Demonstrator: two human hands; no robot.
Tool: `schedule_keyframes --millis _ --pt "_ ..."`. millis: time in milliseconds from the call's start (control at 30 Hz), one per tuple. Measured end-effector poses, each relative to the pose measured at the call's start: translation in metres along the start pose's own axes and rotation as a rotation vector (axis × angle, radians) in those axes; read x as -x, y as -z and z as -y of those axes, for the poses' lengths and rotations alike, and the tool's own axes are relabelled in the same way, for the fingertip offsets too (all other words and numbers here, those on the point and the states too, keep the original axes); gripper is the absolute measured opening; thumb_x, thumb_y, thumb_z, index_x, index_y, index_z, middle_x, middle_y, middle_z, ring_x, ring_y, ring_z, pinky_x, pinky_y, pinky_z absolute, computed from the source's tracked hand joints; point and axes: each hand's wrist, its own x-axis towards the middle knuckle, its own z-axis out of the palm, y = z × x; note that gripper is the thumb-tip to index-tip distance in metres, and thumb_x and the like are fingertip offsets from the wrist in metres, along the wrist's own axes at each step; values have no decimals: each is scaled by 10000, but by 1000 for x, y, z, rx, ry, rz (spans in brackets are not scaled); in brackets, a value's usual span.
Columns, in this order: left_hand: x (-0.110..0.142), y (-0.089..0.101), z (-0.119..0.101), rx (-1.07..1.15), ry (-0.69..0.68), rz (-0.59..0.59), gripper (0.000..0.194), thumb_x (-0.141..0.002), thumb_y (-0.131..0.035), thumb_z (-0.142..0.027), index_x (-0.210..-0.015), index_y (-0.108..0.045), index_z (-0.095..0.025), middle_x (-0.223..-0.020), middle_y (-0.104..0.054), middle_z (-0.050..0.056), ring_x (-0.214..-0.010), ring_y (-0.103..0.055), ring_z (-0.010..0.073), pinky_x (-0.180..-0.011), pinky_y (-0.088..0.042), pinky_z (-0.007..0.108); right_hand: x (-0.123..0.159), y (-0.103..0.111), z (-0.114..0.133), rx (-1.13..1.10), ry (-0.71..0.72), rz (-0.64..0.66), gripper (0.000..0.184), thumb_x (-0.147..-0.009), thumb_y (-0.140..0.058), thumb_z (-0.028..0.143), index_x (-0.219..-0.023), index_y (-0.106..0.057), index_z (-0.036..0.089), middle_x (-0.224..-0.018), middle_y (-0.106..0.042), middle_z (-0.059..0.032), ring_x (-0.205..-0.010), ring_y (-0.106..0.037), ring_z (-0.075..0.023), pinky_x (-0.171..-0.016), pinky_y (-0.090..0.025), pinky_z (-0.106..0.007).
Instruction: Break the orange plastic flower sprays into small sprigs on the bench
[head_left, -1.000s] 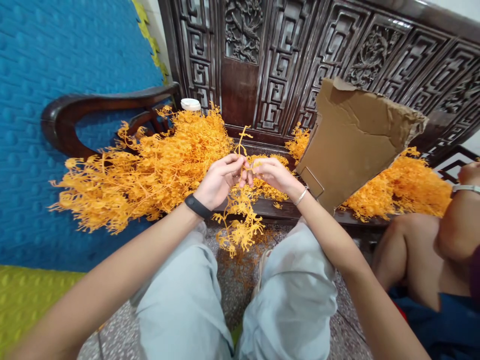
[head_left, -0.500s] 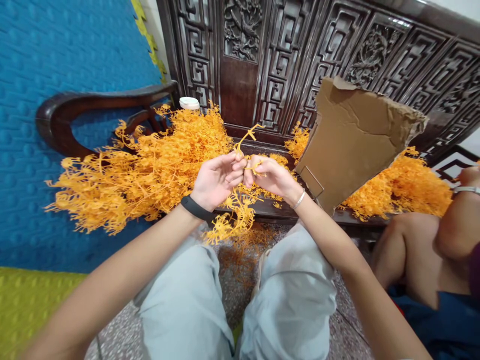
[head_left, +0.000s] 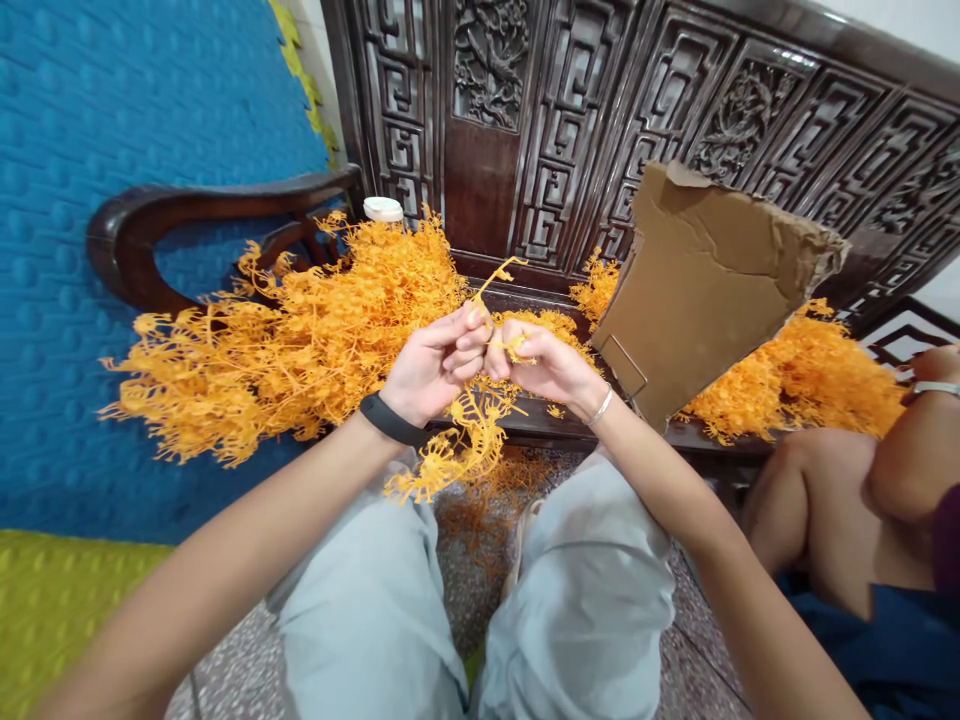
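Observation:
My left hand (head_left: 442, 362), with a black band at the wrist, is closed in a pinch on an orange plastic sprig (head_left: 472, 445). The sprig's stem end sticks up above the fingertips and its frilly branches hang below the palm. Touching it at the knuckles is my right hand (head_left: 541, 362), its fingers curled around a small orange piece that shows by the thumb. Whether that piece is joined to the sprig is hidden by the fingers. A big heap of like orange sprigs (head_left: 300, 345) lies just left of and behind my left hand.
A dark carved wooden bench (head_left: 484, 180) holds the sprigs and an upright brown cardboard piece (head_left: 720, 280). More orange sprigs (head_left: 817, 375) lie behind the cardboard. A white lid (head_left: 383, 209) shows at the back. Another person's bent knee (head_left: 795, 490) is at the right. Orange scraps (head_left: 487, 500) litter the floor.
The hanging branches of the sprig have swung slightly left and down. The stem tip above my left hand has tilted lower. Both hands stay together, and the view has shifted slightly.

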Motion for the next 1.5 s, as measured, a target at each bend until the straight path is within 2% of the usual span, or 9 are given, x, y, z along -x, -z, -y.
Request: schedule_keyframes --millis 200,400,700,833,933,1100,1233,1333,1500 --pt "9 -5 -5 16 27 -30 357 -899 -339 -104 -547 -376 -150 -457 -238 -61 -300 -196 10 -277 -165 111 3 -12 7 -25 22 36 285 -701 -620 328 -566 -420 177 -669 -530 2 -676 -521 -109 -705 -426 -271" --pt "8 -8 -4 29 -14 49 415 -945 -249 -179 -567 -419 -146 -447 -256 -60 -295 -210 15 -289 -181 115 2 -12 22 -9 0 -153 444 -598 -700 473 -512 -379 179 -693 -477 11 -670 -472 -100 -741 -455 -277" --pt "-9 5 6 -93 -37 63 167 -863 -483 -197 -729 -569 -148 -599 -506 -17 -457 -448 58 -456 -386 188 2 85 -16 567 -138 -768 171 -683 -647 297 -673 -588 137 -565 -467 48 -539 -417 -59 -554 -380 -199" --pt "-12 8 6 -138 -81 2 110 -826 -539 -215 -768 -594 -139 -666 -565 -1 -557 -522 72 -561 -432 202 7 111 -29 540 -270 -1085 71 -672 -589 98 -628 -541 127 -526 -474 51 -487 -422 -50 -535 -374 -201" --pt "-15 12 5 -146 -97 -10 77 -783 -583 -210 -798 -594 -135 -702 -587 6 -604 -547 84 -599 -442 213 11 121 -30 496 -292 -1151 78 -698 -560 78 -745 -531 134 -581 -514 43 -509 -469 -55 -553 -401 -201" --pt "-17 18 3 -132 -101 -27 86 -719 -615 -151 -797 -581 -139 -682 -584 -7 -539 -504 66 -538 -415 207 14 118 -21 427 -330 -1050 147 -726 -604 145 -867 -564 138 -766 -617 -21 -634 -570 -80 -594 -449 -207" --pt "-17 21 1 -138 -131 -20 110 -710 -616 -133 -813 -577 -140 -669 -577 -14 -512 -479 53 -516 -401 194 8 85 -8 354 -319 -539 283 -801 -549 408 -865 -610 139 -900 -645 -76 -763 -601 -109 -711 -483 -243" --pt "-18 22 0 -151 -184 -2 137 -704 -614 -110 -831 -574 -144 -692 -585 -18 -544 -502 50 -561 -427 183 3 52 -1 480 -260 -192 326 -706 -675 400 -911 -585 164 -926 -616 -37 -819 -567 -107 -761 -458 -242" --pt "-21 22 1 -183 -258 -54 307 -682 -626 -65 -951 -545 -191 -725 -620 -22 -650 -570 55 -669 -454 165 0 18 -1 771 -100 -182 273 -667 -723 330 -737 -519 162 -732 -506 34 -647 -439 -69 -638 -386 -223"
